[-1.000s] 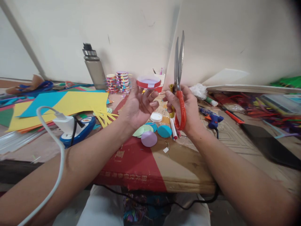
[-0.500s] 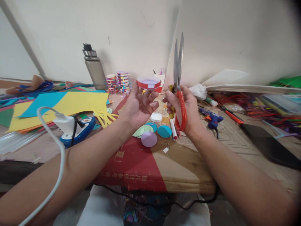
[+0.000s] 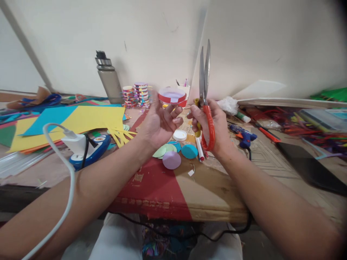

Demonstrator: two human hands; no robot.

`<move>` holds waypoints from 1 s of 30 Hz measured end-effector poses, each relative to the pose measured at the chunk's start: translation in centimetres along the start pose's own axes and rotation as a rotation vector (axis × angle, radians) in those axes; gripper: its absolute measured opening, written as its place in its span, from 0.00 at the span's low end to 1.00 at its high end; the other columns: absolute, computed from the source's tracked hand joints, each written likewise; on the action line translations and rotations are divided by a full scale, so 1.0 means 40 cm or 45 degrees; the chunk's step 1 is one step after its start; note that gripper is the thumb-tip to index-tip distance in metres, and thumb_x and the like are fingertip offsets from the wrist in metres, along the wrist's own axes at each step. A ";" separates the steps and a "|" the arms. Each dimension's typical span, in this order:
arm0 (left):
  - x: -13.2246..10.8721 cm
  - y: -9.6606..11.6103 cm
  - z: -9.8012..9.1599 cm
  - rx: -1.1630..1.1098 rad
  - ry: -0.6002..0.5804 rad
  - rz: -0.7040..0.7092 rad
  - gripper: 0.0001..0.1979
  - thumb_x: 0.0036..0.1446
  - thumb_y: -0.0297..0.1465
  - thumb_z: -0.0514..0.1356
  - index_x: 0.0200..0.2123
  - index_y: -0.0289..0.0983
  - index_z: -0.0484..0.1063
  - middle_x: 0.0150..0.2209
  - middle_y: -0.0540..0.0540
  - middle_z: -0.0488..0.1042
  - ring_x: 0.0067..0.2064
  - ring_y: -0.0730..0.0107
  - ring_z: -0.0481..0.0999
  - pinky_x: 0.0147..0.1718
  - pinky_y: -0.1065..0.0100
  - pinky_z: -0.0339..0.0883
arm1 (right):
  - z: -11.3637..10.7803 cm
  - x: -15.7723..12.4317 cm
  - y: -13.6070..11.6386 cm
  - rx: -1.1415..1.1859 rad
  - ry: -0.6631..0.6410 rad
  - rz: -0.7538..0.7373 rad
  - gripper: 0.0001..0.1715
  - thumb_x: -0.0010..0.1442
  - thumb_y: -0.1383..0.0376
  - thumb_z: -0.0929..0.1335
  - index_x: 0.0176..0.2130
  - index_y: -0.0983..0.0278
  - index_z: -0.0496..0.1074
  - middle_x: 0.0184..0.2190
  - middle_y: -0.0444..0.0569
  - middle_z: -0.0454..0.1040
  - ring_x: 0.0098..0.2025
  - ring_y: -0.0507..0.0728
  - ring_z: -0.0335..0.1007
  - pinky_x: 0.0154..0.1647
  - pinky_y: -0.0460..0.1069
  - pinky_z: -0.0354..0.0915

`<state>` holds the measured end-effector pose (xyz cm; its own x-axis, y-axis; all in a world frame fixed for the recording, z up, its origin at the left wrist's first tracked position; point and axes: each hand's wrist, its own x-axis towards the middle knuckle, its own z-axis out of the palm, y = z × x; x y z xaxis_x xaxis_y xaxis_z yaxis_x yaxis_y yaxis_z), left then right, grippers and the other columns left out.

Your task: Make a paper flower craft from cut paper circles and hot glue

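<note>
My left hand point(image 3: 162, 124) holds up a shallow round paper piece point(image 3: 173, 97) with a red strip around its side and a pale purple inside. The thumb is at its left edge and the fingers are underneath. My right hand point(image 3: 207, 121) grips scissors point(image 3: 208, 122) with red handles, blades upward and slightly parted. A yellow tool or handle point(image 3: 198, 130), partly hidden by the fingers, is in the same hand. Below the hands lie a purple paper circle point(image 3: 171, 160), a blue circle point(image 3: 189, 151), green circles point(image 3: 160, 151) and a white round lid point(image 3: 180, 135).
Yellow and blue paper sheets point(image 3: 94, 117), a blue power strip point(image 3: 89, 153) and a bottle point(image 3: 110, 81) stand or lie at left. Stacked paper discs point(image 3: 141, 94) are at the back. A glue gun point(image 3: 245, 138), cutter point(image 3: 269, 134) and black flat object point(image 3: 311, 166) lie right.
The round piece has tipped slightly, so its clear-looking rim and inside show differently. The scissors have shifted a little left and down. Both grips stay the same.
</note>
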<state>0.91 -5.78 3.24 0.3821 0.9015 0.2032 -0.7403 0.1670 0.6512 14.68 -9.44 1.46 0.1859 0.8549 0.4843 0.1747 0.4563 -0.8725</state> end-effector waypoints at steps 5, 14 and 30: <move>-0.004 0.002 0.005 -0.020 0.004 -0.022 0.24 0.63 0.48 0.53 0.54 0.39 0.70 0.31 0.46 0.76 0.26 0.73 0.75 0.19 0.72 0.61 | 0.001 0.000 -0.004 0.021 0.010 0.023 0.22 0.60 0.48 0.67 0.47 0.58 0.64 0.33 0.47 0.72 0.27 0.52 0.69 0.21 0.47 0.65; -0.005 0.002 0.006 0.031 0.015 -0.007 0.23 0.64 0.48 0.51 0.52 0.40 0.71 0.37 0.45 0.77 0.27 0.74 0.75 0.20 0.72 0.63 | 0.000 0.000 0.001 -0.033 -0.026 -0.044 0.22 0.60 0.46 0.66 0.46 0.57 0.63 0.31 0.44 0.69 0.25 0.50 0.66 0.21 0.46 0.64; 0.053 0.083 -0.076 0.118 -0.211 0.115 0.26 0.60 0.49 0.56 0.54 0.38 0.69 0.37 0.43 0.79 0.33 0.68 0.79 0.23 0.72 0.67 | -0.028 -0.046 -0.090 0.049 -0.520 0.110 0.17 0.61 0.51 0.66 0.35 0.63 0.66 0.23 0.41 0.71 0.17 0.48 0.64 0.15 0.44 0.61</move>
<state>-2.43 -2.08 3.62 0.4078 0.8317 0.3768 -0.7249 0.0440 0.6875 14.79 -12.94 3.77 -0.2019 0.9146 0.3505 0.1378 0.3808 -0.9143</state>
